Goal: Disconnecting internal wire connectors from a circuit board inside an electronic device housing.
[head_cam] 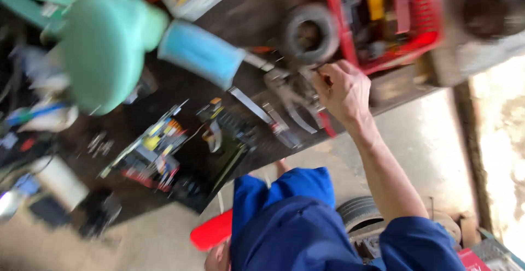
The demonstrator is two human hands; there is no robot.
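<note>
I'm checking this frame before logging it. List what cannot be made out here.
- Head view: what the right hand grips is hidden by its own fingers and blur.
- Left hand: not in the frame.
- Metal tools on the dark bench: smeared, kinds unclear.
- Red crate: contents blurred, cut by the top edge.
- Green object: blurred, unidentifiable.

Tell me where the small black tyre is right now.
In the head view the small black tyre sits near the top centre on the dark work surface, just left of the red crate and directly above the person's reaching hand.
</note>
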